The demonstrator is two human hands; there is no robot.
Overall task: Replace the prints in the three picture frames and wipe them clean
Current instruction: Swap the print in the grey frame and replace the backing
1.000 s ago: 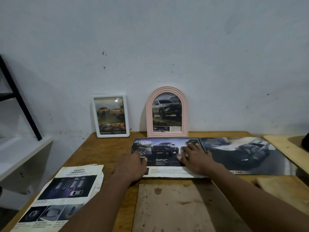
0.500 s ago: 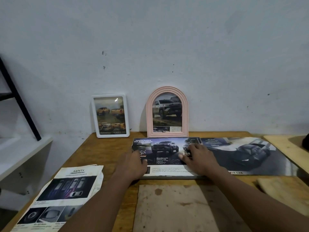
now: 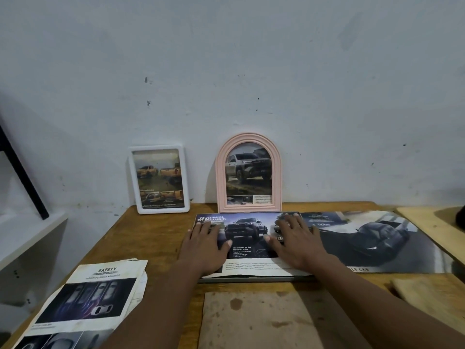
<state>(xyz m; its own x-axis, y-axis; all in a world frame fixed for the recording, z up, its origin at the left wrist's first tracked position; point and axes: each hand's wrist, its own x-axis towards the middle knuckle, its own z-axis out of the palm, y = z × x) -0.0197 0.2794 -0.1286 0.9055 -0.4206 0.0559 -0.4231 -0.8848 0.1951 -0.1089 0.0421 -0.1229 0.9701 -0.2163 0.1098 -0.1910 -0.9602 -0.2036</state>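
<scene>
The left grip (image 3: 205, 244) and right grip (image 3: 295, 239) lie flat, fingers spread, pressing a car brochure (image 3: 364, 238) onto a grey frame (image 3: 251, 278) on the wooden desk (image 3: 156, 238). Behind them, a white frame (image 3: 159, 180) and a pink arched frame (image 3: 248, 172) stand against the scuffed pale wall (image 3: 251, 71). A safety leaflet (image 3: 95, 298) lies at the desk's near left.

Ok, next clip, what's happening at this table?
A person presses the left hand and right hand flat on a car brochure spread over a flat grey-edged panel on the wooden table; whether that is the third frame cannot be told. A white frame and a pink arched frame lean against the wall, each holding a truck print. Loose safety sheets lie at the left.
</scene>
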